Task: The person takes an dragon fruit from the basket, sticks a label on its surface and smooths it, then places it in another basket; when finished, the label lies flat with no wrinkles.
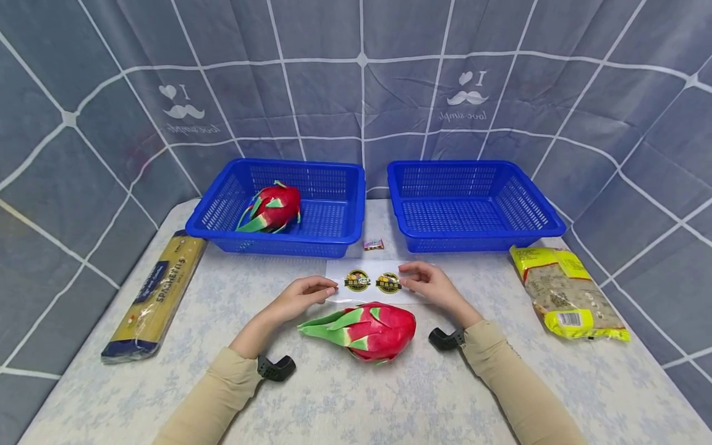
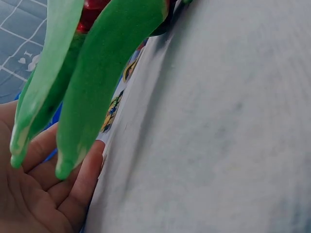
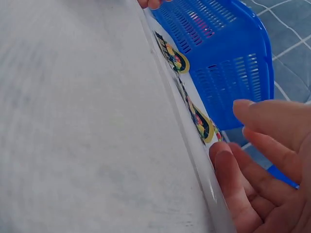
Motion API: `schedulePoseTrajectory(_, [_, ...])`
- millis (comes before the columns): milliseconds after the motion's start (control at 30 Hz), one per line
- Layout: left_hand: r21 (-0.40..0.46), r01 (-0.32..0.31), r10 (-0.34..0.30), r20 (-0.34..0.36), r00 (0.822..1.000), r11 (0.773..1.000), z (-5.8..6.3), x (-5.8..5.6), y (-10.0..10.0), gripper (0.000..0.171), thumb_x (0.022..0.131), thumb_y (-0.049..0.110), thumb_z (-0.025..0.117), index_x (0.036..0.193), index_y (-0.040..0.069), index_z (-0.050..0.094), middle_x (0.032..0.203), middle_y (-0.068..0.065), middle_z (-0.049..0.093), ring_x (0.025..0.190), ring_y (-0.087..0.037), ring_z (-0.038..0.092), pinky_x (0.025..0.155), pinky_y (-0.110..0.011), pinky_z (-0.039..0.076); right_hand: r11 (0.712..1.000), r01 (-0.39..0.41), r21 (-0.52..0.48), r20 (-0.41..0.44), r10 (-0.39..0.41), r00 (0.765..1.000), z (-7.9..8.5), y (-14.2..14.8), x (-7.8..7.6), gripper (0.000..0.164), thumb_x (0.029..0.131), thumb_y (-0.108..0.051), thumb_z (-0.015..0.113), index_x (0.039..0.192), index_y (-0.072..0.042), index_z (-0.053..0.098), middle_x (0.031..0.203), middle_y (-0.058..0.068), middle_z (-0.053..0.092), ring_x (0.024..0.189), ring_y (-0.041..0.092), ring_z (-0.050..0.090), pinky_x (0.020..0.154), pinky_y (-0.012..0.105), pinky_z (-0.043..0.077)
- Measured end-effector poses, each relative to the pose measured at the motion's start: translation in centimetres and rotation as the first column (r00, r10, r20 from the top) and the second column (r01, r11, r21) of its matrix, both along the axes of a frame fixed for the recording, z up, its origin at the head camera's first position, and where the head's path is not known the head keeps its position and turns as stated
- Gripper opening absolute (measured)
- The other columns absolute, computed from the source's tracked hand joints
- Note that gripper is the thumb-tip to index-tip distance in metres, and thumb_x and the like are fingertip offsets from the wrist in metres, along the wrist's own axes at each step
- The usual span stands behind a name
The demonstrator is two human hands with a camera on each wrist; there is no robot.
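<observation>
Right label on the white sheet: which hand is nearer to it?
The right hand: its fingers are just right of the right label; contact is unclear. The left hand is farther off, left of the other label.

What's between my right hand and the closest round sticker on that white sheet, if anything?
Nothing visible. The right hand has its fingertips right beside that round sticker on the white sheet; the dragon fruit nearer you lies outside that gap.

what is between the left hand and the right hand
Two round labels on a white sheet lie between the left hand and right hand, as the head view shows.
</observation>
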State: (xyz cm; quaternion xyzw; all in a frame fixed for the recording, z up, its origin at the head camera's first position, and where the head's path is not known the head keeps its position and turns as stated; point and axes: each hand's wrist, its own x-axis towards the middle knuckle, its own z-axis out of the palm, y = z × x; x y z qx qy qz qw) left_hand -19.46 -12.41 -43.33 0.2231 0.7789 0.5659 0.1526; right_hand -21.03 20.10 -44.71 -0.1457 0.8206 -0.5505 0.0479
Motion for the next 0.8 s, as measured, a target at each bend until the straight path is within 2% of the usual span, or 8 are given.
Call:
schedulePoseTrajectory(233, [-0.004, 0.001, -0.001, 0.007, 1.0, 1.0, 0.0, 0.1, 0.0, 0.033, 0.096, 0.017, 0.055, 0.118, -0.007, 0.059, 0.115, -0.02, 0.062, 0.108, -0.032, 0.057, 0.086, -0.037, 0.049, 0.991, 0.017, 0.134, -0.109, -0.003, 0.994, -0.8, -0.1, -0.2, 0.031, 0.084, -0.015, 0.07, 0.113, -0.003, 0.066, 0.097, 0.007, 0.067, 0.076, 0.011, 0.06, 0.069, 0.024, 0.049])
schedulePoseTrajectory(400, [-0.023, -0.011, 0.011, 0.005, 1.0, 1.0, 0.1, 0.1, 0.0, 0.033, 0.095, 0.019, 0.056, 0.118, -0.005, 0.06, 0.114, -0.018, 0.063, 0.105, -0.031, 0.058, 0.085, -0.036, 0.049, 0.982, 0.053, 0.18, -0.163, -0.023, 0.986, -0.5, -0.7, 0.1, 0.027, 0.082, -0.012, 0.072, 0.107, -0.003, 0.068, 0.083, 0.003, 0.065, 0.069, 0.011, 0.057, 0.064, 0.024, 0.047])
schedulePoseTrajectory(533, [-0.026, -0.005, 0.005, 0.0, 1.0, 1.0, 0.2, 0.1, 0.0, 0.033, 0.095, 0.019, 0.056, 0.117, -0.005, 0.061, 0.114, -0.018, 0.063, 0.105, -0.029, 0.059, 0.085, -0.033, 0.049, 0.982, 0.114, 0.154, -0.167, -0.088, 0.982, -0.5, -0.9, 0.2, 0.02, 0.081, -0.005, 0.071, 0.101, 0.0, 0.068, 0.082, 0.007, 0.066, 0.07, 0.013, 0.059, 0.064, 0.024, 0.048])
schedulePoseTrajectory(633, [-0.04, -0.005, 0.004, -0.033, 0.999, 0.999, 0.3, 0.3, 0.3, 0.033, 0.095, 0.021, 0.056, 0.117, -0.004, 0.062, 0.113, -0.015, 0.064, 0.106, -0.026, 0.059, 0.087, -0.033, 0.048, 0.981, 0.158, 0.108, -0.132, -0.144, 0.981, -0.3, -0.9, 0.2, 0.019, 0.083, -0.006, 0.07, 0.1, 0.002, 0.067, 0.086, 0.01, 0.067, 0.074, 0.013, 0.059, 0.069, 0.024, 0.048])
schedulePoseTrajectory(667, [-0.051, -0.009, 0.006, -0.052, 0.999, 0.999, 1.0, 0.7, 0.5, 0.032, 0.095, 0.019, 0.056, 0.116, -0.005, 0.062, 0.113, -0.015, 0.064, 0.106, -0.026, 0.059, 0.088, -0.034, 0.048, 0.982, 0.168, 0.088, -0.112, -0.158, 0.981, 0.3, -1.0, 0.5, 0.019, 0.084, -0.005, 0.068, 0.101, 0.004, 0.066, 0.087, 0.012, 0.067, 0.076, 0.014, 0.059, 0.07, 0.024, 0.048])
schedulePoseTrajectory(733, [-0.073, -0.027, 0.019, -0.112, 0.993, 0.997, 1.5, 1.2, 0.9, 0.031, 0.096, 0.021, 0.056, 0.115, -0.003, 0.063, 0.112, -0.012, 0.064, 0.104, -0.025, 0.06, 0.087, -0.034, 0.048, 0.985, 0.173, 0.023, -0.056, -0.172, 0.984, 1.1, -0.8, 0.6, 0.021, 0.085, -0.005, 0.067, 0.103, 0.007, 0.064, 0.089, 0.012, 0.066, 0.076, 0.013, 0.059, 0.072, 0.025, 0.05])
schedulePoseTrajectory(800, [-0.091, -0.039, 0.021, -0.195, 0.981, 0.995, 2.4, 2.1, 1.5, 0.031, 0.095, 0.022, 0.056, 0.115, 0.0, 0.064, 0.113, -0.008, 0.065, 0.104, -0.023, 0.06, 0.087, -0.035, 0.048, 0.983, 0.171, -0.071, 0.013, -0.171, 0.985, 2.0, -0.7, 0.9, 0.024, 0.086, -0.004, 0.065, 0.104, 0.01, 0.061, 0.089, 0.012, 0.065, 0.077, 0.012, 0.06, 0.075, 0.028, 0.052])
